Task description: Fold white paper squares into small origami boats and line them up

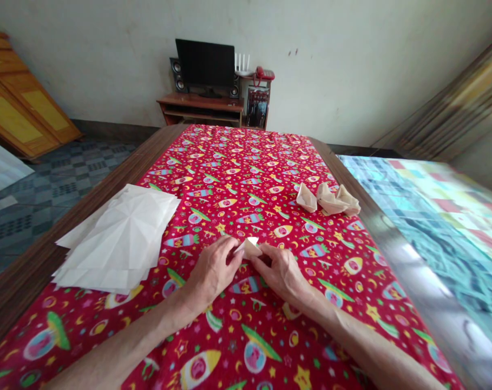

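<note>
Between my two hands, just above the red patterned cloth, is a small piece of folded white paper (249,248). My left hand (218,264) pinches its left side, thumb towards me. On the other side, my right hand (280,269) grips the right edge between thumb and fingers. Part of the paper is covered by the fingertips. To the left lies a stack of creased white paper sheets (124,233), the top one marked with fold lines spreading from a point. Several folded paper shapes (330,199) sit together to the right, beyond my right hand.
The red cloth (246,179) covers a long brown wooden table (119,173). A bed with a blue and checkered cover (424,216) stands close on the right. Against the far wall are a desk (201,105) with a monitor (206,64), and a wooden cabinet (26,97) at left.
</note>
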The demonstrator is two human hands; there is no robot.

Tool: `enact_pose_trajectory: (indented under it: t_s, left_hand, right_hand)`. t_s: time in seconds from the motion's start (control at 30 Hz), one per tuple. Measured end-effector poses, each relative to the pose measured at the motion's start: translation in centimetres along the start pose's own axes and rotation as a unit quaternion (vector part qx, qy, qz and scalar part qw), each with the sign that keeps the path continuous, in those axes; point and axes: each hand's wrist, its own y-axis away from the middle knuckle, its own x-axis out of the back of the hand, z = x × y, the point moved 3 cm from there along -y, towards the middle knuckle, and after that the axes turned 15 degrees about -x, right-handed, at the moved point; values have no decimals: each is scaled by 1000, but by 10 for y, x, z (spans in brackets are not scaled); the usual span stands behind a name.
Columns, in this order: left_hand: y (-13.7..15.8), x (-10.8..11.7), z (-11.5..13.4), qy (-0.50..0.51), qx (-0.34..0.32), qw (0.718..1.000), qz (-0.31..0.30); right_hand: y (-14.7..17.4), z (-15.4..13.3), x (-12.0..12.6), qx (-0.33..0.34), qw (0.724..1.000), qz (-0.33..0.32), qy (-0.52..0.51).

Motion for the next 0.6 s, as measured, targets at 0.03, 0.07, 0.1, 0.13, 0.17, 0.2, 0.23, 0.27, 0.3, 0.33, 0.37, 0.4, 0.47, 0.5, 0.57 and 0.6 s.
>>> enact_pose_trajectory:
  t_s: [0.03,0.07,0.1,0.13,0.17,0.2,0.23,0.27,0.3,0.33,0.37,0.4,0.47,0.5,0.57,0.6]
  left_hand:
    - [-2,3,-1,-9,-11,1000,5]
    - [-4,6,-3,-22,-24,999,6]
    - [-7,10,-4,-39,-40,998,0]
    - [-11,15,-4,-61,-55,997,-13]
    - [-15,19,-3,-84,-71,993,-33]
    - [-19,22,-2,-103,-89,989,-61]
    - [-22,23,0,-122,-104,983,-91]
    - [-26,24,3,-137,-119,976,-122]
    - [-29,23,6,-149,-131,969,-148]
    - [-31,21,8,-155,-140,963,-169]
    - [-33,17,10,-155,-146,960,-183]
    - [-34,14,12,-149,-150,959,-190]
    - [-34,6,12,-130,-146,963,-187]
    - [-33,2,10,-120,-140,966,-183]
    - [-30,-3,6,-103,-126,972,-169]
    - [-28,-4,4,-96,-120,975,-163]
  right_hand:
    - [1,-1,1,6,1000,-16,-9]
    - [1,-1,2,13,999,-30,-23]
    - [1,-1,3,19,998,-39,-42]
    - [0,-1,4,25,997,-40,-64]
    - [0,-1,7,35,995,-30,-86]
    - [-1,-1,10,48,993,-6,-103]
    - [-2,-1,13,66,992,27,-108]
    - [-2,-3,17,88,989,60,-99]
    - [-3,-5,20,113,987,87,-77]
    - [-3,-7,23,138,984,107,-45]
    - [-4,-8,24,159,980,116,-10]
    - [-5,-9,26,177,977,120,26]
    - [-8,-8,26,199,969,121,85]
    - [-9,-6,26,205,965,122,109]
    - [-10,0,25,212,960,116,141]
    - [-11,3,24,213,959,110,151]
